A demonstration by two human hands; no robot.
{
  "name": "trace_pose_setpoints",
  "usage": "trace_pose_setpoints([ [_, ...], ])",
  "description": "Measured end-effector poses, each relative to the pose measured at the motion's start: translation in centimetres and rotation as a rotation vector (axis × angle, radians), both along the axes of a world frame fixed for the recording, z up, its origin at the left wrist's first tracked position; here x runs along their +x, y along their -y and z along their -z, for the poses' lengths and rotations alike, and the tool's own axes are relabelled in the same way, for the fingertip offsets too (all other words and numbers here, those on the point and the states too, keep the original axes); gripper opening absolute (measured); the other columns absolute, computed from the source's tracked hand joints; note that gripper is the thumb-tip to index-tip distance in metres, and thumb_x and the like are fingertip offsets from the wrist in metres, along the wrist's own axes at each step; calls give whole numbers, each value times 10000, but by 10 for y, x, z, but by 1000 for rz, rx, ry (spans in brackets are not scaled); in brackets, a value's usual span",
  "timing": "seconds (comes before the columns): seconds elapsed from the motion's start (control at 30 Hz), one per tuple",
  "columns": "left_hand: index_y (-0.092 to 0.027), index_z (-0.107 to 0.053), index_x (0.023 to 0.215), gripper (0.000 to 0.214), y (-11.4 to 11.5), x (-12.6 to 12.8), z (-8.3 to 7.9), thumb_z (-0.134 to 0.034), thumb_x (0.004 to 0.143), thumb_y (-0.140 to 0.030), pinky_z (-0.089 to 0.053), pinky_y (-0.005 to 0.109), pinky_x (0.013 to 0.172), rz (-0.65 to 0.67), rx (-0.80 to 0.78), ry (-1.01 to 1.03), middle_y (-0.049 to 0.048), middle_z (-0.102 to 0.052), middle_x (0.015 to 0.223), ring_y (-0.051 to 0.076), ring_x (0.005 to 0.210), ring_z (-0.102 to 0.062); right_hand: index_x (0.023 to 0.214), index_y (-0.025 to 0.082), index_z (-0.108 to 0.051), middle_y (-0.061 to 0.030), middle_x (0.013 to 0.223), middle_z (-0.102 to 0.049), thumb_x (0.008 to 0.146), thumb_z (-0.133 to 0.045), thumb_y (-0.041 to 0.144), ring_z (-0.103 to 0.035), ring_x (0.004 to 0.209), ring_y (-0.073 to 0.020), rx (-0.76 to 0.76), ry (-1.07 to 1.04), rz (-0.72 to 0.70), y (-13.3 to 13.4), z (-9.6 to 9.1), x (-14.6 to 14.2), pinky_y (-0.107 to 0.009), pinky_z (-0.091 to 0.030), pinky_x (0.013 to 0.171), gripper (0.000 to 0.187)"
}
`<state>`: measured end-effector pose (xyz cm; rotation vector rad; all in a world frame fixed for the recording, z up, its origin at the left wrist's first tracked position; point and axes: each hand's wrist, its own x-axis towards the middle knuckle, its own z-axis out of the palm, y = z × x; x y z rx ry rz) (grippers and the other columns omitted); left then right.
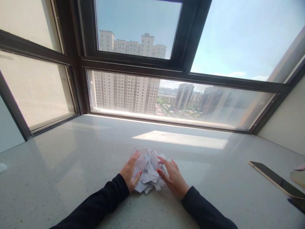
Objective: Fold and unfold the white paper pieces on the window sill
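A crumpled wad of white paper (147, 170) lies on a pale speckled stone sill (71, 165) in front of me. My left hand (130, 171) rests against its left side with fingers stretched along the paper. On the other side, my right hand (172, 178) presses the wad with fingers extended and slightly apart. Both hands cup the paper between them without closing round it. Dark sleeves cover both forearms.
A phone (276, 179) lies flat at the right, with a pale object (297, 175) cut off by the frame beside it. A dark-framed window (133, 66) runs along the back of the sill, and a wall rises at the right.
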<state>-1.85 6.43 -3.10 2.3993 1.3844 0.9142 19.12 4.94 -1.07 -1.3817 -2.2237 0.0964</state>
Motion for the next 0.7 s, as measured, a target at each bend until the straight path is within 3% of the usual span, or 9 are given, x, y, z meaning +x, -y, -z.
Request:
trace_pose_setpoints([
  [0.13,-166,-187,1304,647,7,2,-5,-419,716,-303,-258,355,1013,114,8,-6,56,-262,1368,202,1248,-227,1288,195,-287,-119,1269,-424,666,-492,582,-377,1157,-270,26,96,-120,9,-1,-10,-447,-261,963,761],
  [0.2,-170,-197,1306,705,7,1,-6,-475,694,-379,-213,436,1010,113,11,-89,76,-254,1371,249,1259,-177,1270,215,-326,-103,1255,-447,674,-493,571,-372,1161,-275,-25,129,-128,10,-1,-11,-474,-245,965,714],
  [0.3,-200,-227,1298,741,3,-5,-8,-529,658,-416,-140,558,968,-16,-30,-238,90,-259,1370,310,1257,-140,1204,227,-421,-86,1201,-506,732,-455,523,-405,1137,-257,-29,91,-59,6,-2,-6,-475,-244,968,558],
  [0.43,-218,-291,1274,558,-6,-14,-16,-410,729,-202,-152,495,986,-252,-7,-285,61,-294,1359,252,1258,-176,1175,185,-444,-106,1194,-501,792,-384,471,-427,1120,-228,73,-47,108,-4,3,4,-398,-344,925,481],
  [0.5,-221,-343,1248,488,-7,-15,-19,-354,761,-201,-186,490,977,-323,-10,-278,58,-321,1346,252,1246,-215,1152,182,-469,-118,1169,-519,819,-330,463,-433,1114,-241,82,-41,217,-6,8,7,-427,-345,914,457],
  [0.57,-204,-372,1234,472,-6,-13,-18,-358,777,-325,-225,515,951,-299,-60,-274,83,-331,1337,292,1220,-264,1128,217,-498,-109,1146,-542,824,-304,480,-431,1113,-262,39,32,235,-5,10,6,-499,-292,925,447],
  [0.7,-173,-304,1277,692,1,-6,-6,-455,695,-515,-247,517,946,-64,-97,-256,120,-302,1346,330,1211,-264,1172,313,-450,-51,1196,-513,810,-324,508,-389,1152,-249,-45,146,-38,6,3,-6,-543,-178,964,430],
])
